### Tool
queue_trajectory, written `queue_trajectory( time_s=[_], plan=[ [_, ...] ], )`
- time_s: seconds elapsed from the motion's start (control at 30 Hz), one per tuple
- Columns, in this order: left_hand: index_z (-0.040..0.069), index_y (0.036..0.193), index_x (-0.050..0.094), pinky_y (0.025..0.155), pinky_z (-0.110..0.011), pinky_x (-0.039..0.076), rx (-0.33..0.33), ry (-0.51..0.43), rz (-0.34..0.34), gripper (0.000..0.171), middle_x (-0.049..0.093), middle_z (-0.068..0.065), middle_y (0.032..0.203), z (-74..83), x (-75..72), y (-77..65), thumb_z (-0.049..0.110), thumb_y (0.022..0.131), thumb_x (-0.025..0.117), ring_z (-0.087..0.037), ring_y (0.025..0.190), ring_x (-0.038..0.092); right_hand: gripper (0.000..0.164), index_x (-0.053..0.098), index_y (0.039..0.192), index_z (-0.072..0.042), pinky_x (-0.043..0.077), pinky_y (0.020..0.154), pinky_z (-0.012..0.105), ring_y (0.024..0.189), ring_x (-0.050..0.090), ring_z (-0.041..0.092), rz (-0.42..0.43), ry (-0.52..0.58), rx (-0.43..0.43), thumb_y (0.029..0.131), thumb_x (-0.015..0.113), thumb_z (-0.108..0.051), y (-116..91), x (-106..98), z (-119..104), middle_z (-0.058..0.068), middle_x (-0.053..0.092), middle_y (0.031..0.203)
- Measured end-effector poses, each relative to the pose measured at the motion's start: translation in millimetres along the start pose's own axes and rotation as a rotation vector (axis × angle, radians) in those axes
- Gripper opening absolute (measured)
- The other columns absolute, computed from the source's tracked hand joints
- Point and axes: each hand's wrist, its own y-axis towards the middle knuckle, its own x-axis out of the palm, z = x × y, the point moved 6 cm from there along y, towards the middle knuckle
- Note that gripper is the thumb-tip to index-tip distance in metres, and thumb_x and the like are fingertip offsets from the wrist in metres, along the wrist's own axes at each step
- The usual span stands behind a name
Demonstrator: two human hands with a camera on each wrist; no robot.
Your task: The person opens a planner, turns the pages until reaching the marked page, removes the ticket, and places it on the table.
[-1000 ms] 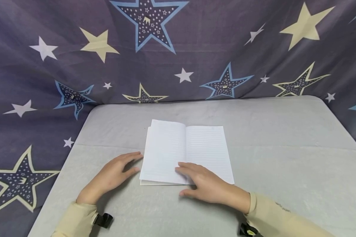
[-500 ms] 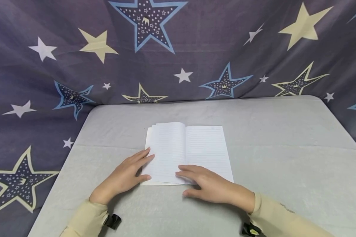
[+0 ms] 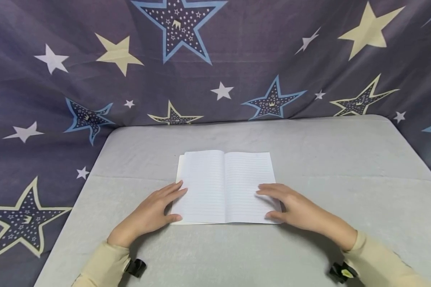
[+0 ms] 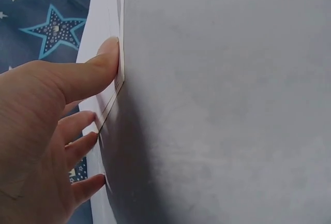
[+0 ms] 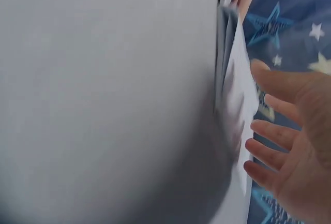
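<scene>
Right wrist: fingers (image 5: 275,135) apart, seemingly just above notebook (image 5: 240,76).

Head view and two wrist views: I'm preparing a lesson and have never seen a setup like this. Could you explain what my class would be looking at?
There is no robot here, just a person's two bare hands. The head picture comes from a camera worn on the head, looking forward and down. The other two come from cameras on the wrists, so each shows one hand close up, with the scene turned sideways.

On the grey table lies an open, lined notebook; behind is a dark cloth printed with stars. The left hand rests at the outer edge of the left page. The right hand is over the right page, fingers apart, gripping nothing.
</scene>
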Motion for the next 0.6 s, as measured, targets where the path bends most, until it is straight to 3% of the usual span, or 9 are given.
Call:
queue_trajectory(
  time_s=[0.23,0.6],
  plan=[
    [0.01,0.146,0.05,0.11,-0.061,0.032,-0.013,-0.007,-0.033,0.076,0.037,-0.012,0.156,-1.7,-0.4,1.1,0.03,0.08,0.083,-0.037,0.141,0.036,0.069,0.06,0.136,-0.008,0.034,0.108,0.059,0.137,0.038,0.04,-0.046,-0.009,0.045,0.074,0.088,-0.019,-11,-7,22,0.016,0.047,0.148],
    [0.01,0.146,0.051,0.109,-0.061,0.032,-0.019,-0.002,-0.042,0.075,0.038,-0.012,0.156,-2.9,-1.0,1.6,0.03,0.08,0.083,-0.037,0.141,0.036,0.072,0.065,0.131,-0.008,0.037,0.107,0.057,0.136,0.041,0.038,-0.039,-0.123,0.061,0.068,0.09,-0.031,-11,-4,25,0.013,0.047,0.149]
  ],
)
